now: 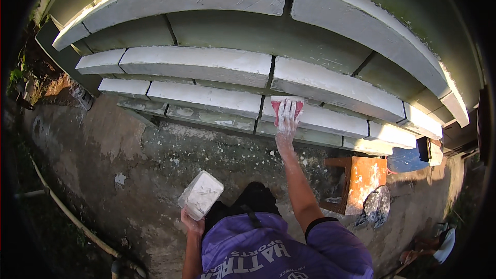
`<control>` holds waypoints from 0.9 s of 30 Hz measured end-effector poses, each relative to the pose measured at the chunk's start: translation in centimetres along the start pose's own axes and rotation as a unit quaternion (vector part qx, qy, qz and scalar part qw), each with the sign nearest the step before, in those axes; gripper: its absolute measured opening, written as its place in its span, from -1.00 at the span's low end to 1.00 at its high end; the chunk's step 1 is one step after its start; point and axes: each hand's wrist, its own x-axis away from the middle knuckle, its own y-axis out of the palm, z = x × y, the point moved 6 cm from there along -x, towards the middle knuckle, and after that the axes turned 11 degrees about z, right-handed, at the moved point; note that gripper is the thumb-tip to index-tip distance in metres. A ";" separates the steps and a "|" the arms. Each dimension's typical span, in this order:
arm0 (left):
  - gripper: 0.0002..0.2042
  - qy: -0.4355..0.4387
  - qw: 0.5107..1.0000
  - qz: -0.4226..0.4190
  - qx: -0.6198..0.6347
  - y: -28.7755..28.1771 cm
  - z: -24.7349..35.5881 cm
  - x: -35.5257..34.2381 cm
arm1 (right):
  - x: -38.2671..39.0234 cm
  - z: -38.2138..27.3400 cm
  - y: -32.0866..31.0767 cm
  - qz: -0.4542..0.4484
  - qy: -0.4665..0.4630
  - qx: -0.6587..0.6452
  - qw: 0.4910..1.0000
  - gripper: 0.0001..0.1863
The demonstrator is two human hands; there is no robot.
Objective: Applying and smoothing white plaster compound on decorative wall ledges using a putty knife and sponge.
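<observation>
My right hand (289, 118), dusted white, grips a red putty spreader (277, 107). Its pale wide edge lies against the lower white-coated ledge (330, 122), just right of a dark vertical gap. Down by my left side, my left hand (192, 221) holds a clear plastic tub (187, 195) from below. White putty (205, 192) is in the tub, smeared smooth on top. Above the spreader, another white ledge (336, 85) juts from the green-grey wall (222, 30).
An orange stool (366, 178), spattered white, stands at the right beside a crumpled dark plastic bag (377, 206). A blue panel (408, 160) is behind it. White specks dot the concrete floor (103, 155). A long pipe (72, 217) runs at left. Another person (439, 245) is at lower right.
</observation>
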 end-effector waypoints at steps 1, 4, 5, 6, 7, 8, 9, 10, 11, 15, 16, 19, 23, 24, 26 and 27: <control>-0.46 0.000 1.000 -0.004 0.001 -0.1 0.0 0.1 | 2.0 0.0 0.4 -0.041 -0.001 -0.030 0.999 -0.37; -0.46 0.009 1.000 0.013 0.014 -0.8 0.3 0.1 | 4.1 -1.4 -1.5 -0.065 -0.019 -0.088 0.994 -0.35; -0.46 0.008 1.000 0.020 0.020 -0.8 0.4 0.5 | 3.6 -1.9 -2.8 -0.053 -0.032 -0.111 0.992 -0.34; -0.45 0.007 0.999 0.028 0.026 -0.8 0.4 0.6 | 2.7 -2.0 -3.4 -0.052 -0.032 -0.110 0.992 -0.34; -0.45 0.005 0.999 0.028 0.026 -0.9 0.5 0.7 | 1.0 -1.7 -4.9 -0.012 -0.019 -0.123 0.992 -0.36; -0.45 0.003 0.999 0.025 0.024 -1.0 0.6 0.7 | -0.5 -1.1 -6.0 0.029 -0.006 -0.136 0.990 -0.37; -0.44 0.001 1.000 0.021 0.023 -1.1 0.6 0.7 | -2.0 -0.2 -6.5 0.047 0.021 -0.146 0.988 -0.40; -0.44 -0.002 1.000 0.019 0.020 -1.0 0.6 0.7 | -3.2 0.7 -6.6 0.048 0.023 -0.142 0.988 -0.40; -0.43 -0.003 1.000 0.021 0.017 -1.1 0.6 0.6 | -4.3 1.5 -6.8 0.076 0.025 -0.115 0.990 -0.41; -0.44 -0.014 1.000 0.009 0.024 1.1 1.0 1.0 | -4.3 3.7 -4.6 0.049 0.030 -0.016 0.998 -0.39; -0.44 -0.012 1.000 0.009 0.024 0.6 1.1 0.8 | -3.5 3.5 -3.6 0.016 0.028 -0.004 0.999 -0.37; -0.44 -0.020 0.999 0.010 0.025 -0.7 0.8 -0.2 | 2.1 3.2 -1.6 -0.073 0.037 -0.019 0.996 -0.35; -0.44 -0.009 1.000 -0.003 0.022 0.4 1.6 0.6 | 4.7 -0.8 -3.1 -0.122 0.019 -0.090 0.988 -0.36; -0.44 -0.010 1.000 -0.008 0.022 1.0 1.8 0.8 | 3.5 -1.5 -3.4 -0.120 0.018 -0.092 0.988 -0.36; -0.44 -0.004 1.000 -0.002 0.027 0.4 2.0 0.7 | -0.2 -3.1 -6.0 -0.023 0.020 -0.150 0.988 -0.32; -0.44 -0.001 1.000 0.002 0.031 0.1 2.0 0.7 | -1.9 -3.6 -6.6 0.003 0.017 -0.150 0.989 -0.30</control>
